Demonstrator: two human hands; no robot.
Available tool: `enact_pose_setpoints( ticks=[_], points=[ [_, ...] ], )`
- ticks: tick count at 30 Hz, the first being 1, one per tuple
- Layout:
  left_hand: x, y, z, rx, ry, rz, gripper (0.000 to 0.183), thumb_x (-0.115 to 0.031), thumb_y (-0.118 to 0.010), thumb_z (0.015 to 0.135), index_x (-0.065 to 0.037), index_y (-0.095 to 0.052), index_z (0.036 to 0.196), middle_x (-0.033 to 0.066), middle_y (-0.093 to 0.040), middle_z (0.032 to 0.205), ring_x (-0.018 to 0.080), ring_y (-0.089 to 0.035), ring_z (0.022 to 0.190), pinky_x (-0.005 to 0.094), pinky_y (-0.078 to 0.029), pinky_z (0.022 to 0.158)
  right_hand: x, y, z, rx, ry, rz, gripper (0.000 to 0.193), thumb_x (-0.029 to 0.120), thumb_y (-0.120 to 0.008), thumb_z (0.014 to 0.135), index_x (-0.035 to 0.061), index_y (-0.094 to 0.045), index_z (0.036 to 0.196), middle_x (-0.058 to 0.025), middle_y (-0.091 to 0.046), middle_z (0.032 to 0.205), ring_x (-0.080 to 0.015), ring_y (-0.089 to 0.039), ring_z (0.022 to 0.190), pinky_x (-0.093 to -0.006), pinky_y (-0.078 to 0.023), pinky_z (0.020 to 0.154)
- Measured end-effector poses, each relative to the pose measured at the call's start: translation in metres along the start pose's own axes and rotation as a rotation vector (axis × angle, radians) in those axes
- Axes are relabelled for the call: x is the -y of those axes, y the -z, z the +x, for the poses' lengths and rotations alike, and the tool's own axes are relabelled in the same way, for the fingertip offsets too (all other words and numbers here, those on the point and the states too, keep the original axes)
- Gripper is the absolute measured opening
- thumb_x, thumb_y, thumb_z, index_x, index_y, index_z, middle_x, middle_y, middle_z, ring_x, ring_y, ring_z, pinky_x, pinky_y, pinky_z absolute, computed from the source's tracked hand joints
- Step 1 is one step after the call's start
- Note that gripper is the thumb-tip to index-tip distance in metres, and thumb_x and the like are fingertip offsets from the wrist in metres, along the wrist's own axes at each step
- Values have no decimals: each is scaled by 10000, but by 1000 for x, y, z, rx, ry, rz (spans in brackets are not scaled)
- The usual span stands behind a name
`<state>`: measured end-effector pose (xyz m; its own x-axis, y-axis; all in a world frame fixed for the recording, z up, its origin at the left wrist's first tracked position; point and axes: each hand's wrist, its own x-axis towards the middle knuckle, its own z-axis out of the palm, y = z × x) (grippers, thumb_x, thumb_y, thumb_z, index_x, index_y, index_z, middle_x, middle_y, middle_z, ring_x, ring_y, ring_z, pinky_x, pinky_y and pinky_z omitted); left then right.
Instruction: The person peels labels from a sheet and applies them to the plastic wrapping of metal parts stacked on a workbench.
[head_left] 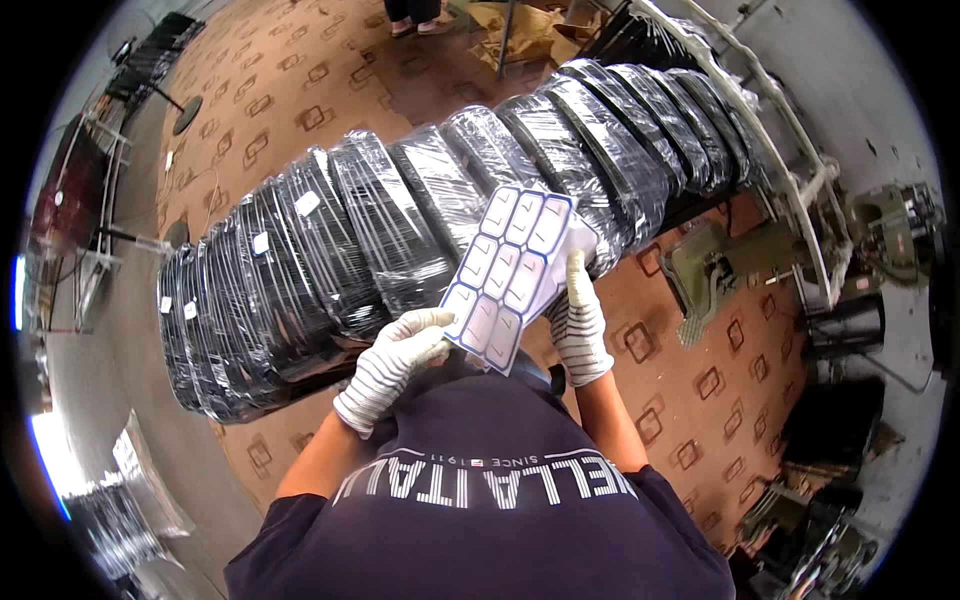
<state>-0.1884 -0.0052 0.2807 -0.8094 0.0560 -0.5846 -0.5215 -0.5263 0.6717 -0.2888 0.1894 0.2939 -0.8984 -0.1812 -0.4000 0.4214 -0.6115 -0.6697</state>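
Observation:
Both my hands wear white striped work gloves. A sheet of white, blue-bordered sticker labels (507, 268) is held up in front of me, tilted, with other white sheets (575, 250) fanned behind its right side. My left hand (392, 368) pinches the lower left corner between thumb and fingers. My right hand (582, 325) grips the sheets along their right edge, thumb on top; its other fingers are partly hidden. Just beyond lies a long row of curved black pieces wrapped in clear plastic film (385, 215). Some at the left bear small white labels (307, 203).
A white metal frame (790, 130) stands at the row's right end, beside a green metal machine part (705, 275). More machinery (895, 235) lines the right wall. A pedestal fan (183, 115) is far left. Brown paper (525, 32) and a person's feet (418, 27) appear at the back.

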Motion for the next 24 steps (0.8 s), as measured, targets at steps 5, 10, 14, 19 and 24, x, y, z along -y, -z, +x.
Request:
enact_pose_setpoints(
  ticks=[5, 10, 14, 19, 24],
  points=[
    [6, -39, 22, -65, -92, -16, 326, -65, -614, 827, 38, -544, 1128, 135, -592, 1075, 195, -584, 999, 288, -459, 915, 33, 31, 54, 241, -191, -239, 259, 156, -675, 798, 37, -593, 1012, -29, -636, 889, -99, -611, 731, -236, -503, 639],
    [10, -67, 24, -172, -201, 84, 338, -60, -600, 826, -2, -543, 1155, 71, -588, 1081, 150, -543, 1016, 269, -414, 927, 31, 35, 98, 230, -136, -403, 224, 31, -643, 758, -16, -592, 970, -43, -640, 797, -90, -584, 647, -226, -472, 596],
    [0, -61, 22, -294, -389, 506, 197, -45, -573, 837, -37, -642, 1021, 59, -569, 1073, 118, -537, 950, 250, -436, 838, 45, 27, 110, 368, -133, -493, 296, -21, -551, 762, -12, -593, 1055, -43, -648, 861, -93, -590, 699, -225, -482, 650],
    [-62, -74, 25, -440, -1087, 1176, 219, -108, -664, 765, -109, -674, 984, 156, -480, 1220, 299, -475, 1137, 371, -386, 966, 75, -9, 101, 689, -365, -590, 282, -9, -550, 788, -7, -602, 1065, -22, -644, 883, -65, -579, 740, -193, -465, 704],
    [-85, -64, 52, -232, -878, 1087, 376, -117, -709, 709, -165, -634, 1075, 175, -302, 1400, 314, -304, 1303, 392, -290, 1045, 58, -16, 96, 784, -358, -555, 212, 115, -637, 815, -5, -627, 988, -9, -630, 869, -56, -556, 748, -190, -446, 705]
  ],
)
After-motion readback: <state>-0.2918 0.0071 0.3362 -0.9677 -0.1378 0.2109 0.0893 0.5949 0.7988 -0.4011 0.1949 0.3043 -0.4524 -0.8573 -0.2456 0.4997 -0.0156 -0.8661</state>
